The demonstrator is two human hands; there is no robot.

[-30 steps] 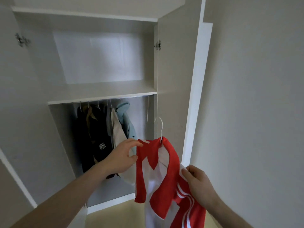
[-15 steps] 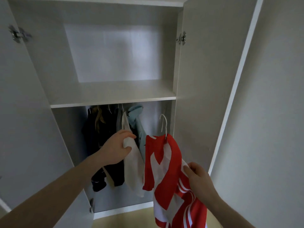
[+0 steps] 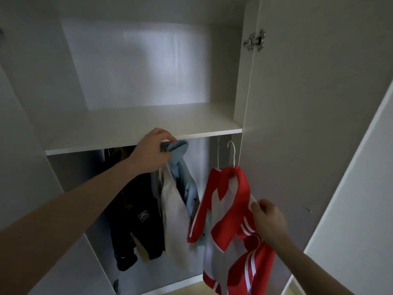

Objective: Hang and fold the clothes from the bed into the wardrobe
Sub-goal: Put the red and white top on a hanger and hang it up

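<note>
Since half a second ago the left hand (image 3: 152, 153) has risen from the cream garment's (image 3: 174, 211) middle to its top, just under the shelf (image 3: 136, 133) edge, fingers curled against the light blue hooded top (image 3: 180, 158) (whether they actually clamp it, I cannot tell). The red and white jersey (image 3: 229, 211), smooth and glossy with white stripes, hangs on a thin white wire hanger (image 3: 232, 153) whose hook stands free in the wardrobe's right end, apart from the dark jacket (image 3: 138, 213). The right hand (image 3: 269, 220) pinches the jersey's shoulder, fingers closed on fabric.
</note>
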